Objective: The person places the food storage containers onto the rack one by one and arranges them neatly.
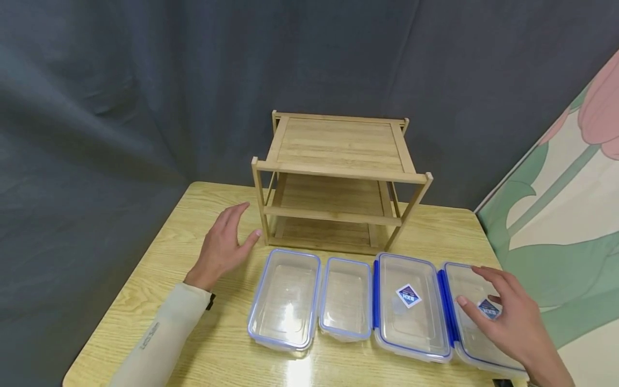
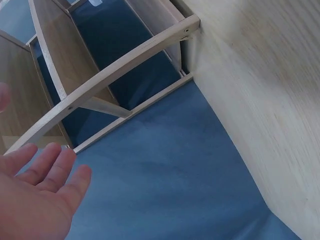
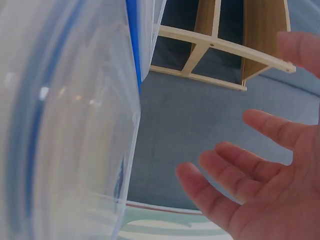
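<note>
In the head view my left hand [image 1: 223,248] hovers by the left front leg of a wooden rack [image 1: 338,172], its fingers spread and holding nothing. My right hand [image 1: 510,312] is over the rightmost clear plastic container [image 1: 464,285], fingers loosely extended and nothing gripped. That container and the one beside it [image 1: 425,328] each show a blue side clip and a diamond label. Further left stand a narrow clear container [image 1: 345,301] and a wider one [image 1: 287,295], both with pale blue rims. The right wrist view shows my fingers [image 3: 225,175] apart from the nearby container wall [image 3: 90,140].
The bamboo rack has several shelf levels and stands at the back of the light wooden table [image 1: 145,290]. Dark curtains [image 1: 217,70] hang behind and to the left. A floral fabric [image 1: 570,215] covers the right side.
</note>
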`<state>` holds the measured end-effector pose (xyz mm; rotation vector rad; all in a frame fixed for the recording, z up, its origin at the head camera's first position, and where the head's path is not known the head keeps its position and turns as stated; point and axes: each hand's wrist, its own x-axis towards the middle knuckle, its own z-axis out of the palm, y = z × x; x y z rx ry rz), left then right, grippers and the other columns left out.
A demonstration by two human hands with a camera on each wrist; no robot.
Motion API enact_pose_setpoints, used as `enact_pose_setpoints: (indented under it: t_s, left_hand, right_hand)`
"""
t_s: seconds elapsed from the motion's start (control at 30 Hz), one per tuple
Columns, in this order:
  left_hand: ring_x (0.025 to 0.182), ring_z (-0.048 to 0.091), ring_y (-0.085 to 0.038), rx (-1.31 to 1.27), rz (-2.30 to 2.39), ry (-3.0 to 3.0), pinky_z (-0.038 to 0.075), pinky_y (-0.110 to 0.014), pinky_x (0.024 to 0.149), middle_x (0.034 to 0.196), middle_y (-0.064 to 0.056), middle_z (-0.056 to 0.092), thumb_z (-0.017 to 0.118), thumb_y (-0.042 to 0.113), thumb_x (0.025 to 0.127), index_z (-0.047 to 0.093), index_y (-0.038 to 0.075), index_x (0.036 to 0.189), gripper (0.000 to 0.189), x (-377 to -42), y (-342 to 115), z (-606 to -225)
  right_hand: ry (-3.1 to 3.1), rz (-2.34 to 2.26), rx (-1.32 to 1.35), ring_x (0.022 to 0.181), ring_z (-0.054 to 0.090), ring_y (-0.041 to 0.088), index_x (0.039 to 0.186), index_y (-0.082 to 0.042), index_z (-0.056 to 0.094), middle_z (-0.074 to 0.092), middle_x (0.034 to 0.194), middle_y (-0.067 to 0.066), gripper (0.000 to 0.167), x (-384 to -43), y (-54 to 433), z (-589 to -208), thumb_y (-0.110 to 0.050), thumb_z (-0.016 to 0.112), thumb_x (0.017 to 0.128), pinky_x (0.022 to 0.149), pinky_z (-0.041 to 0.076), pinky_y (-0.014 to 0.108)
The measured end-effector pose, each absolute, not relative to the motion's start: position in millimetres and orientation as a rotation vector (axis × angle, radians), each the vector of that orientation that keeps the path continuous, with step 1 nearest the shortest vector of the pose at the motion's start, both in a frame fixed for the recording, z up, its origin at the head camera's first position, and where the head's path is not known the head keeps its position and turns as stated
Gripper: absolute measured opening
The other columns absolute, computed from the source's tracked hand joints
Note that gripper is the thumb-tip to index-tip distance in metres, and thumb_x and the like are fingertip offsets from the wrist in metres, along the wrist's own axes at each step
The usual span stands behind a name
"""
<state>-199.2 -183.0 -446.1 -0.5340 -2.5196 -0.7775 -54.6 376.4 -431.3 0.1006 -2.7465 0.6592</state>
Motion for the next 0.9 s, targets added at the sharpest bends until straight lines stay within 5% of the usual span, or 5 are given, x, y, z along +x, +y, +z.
enact_pose_setpoints:
  t_s: [0.13,0.23,0.47,0.9]
  left_hand:
    - [0.14,0.052,-0.042,-0.517,-0.844,-2.525,0.046,-0.062,0.112,0.153,-0.021,0.053,0.071,0.034,0.102,0.043,0.006,0.158,0.069,-204.2,-178.8,-446.6]
    - [0.139,0.053,-0.04,-0.517,-0.898,-2.523,0.046,-0.06,0.113,0.153,-0.019,0.053,0.07,0.033,0.102,0.043,0.007,0.158,0.067,-208.1,-174.8,-446.5]
    - [0.133,0.057,-0.037,-0.525,-1.112,-2.449,0.052,-0.052,0.11,0.145,-0.02,0.057,0.07,0.022,0.103,0.042,0.003,0.157,0.063,-218.6,-170.6,-448.6]
    - [0.129,0.06,-0.04,-0.49,-1.422,-2.282,0.056,-0.054,0.105,0.138,-0.019,0.059,0.069,0.014,0.103,0.047,0.005,0.154,0.056,-239.7,-162.4,-456.6]
  right_hand:
    - [-2.677,0.751,0.106,0.114,0.043,-0.015,0.139,-0.004,0.063,0.058,0.135,0.025,0.061,-50.5,383.7,-435.5,-0.021,0.088,0.087,0.067,0.043,-0.002]
    - [-2.676,0.78,0.065,0.11,0.031,-0.03,0.137,-0.003,0.064,0.06,0.132,0.019,0.057,-46.4,389.1,-438.1,-0.02,0.087,0.088,0.064,0.044,-0.001]
    - [-2.698,0.868,-0.106,0.1,0.04,-0.032,0.137,-0.003,0.064,0.04,0.119,-0.047,0.053,-33.9,404.1,-446.4,-0.024,0.084,0.093,0.062,0.047,0.004]
    - [-2.741,0.864,-0.558,0.076,0.042,-0.029,0.138,0.002,0.06,0.043,0.098,-0.046,0.062,-14.9,429.4,-461.3,-0.042,0.076,0.098,0.056,0.042,0.007]
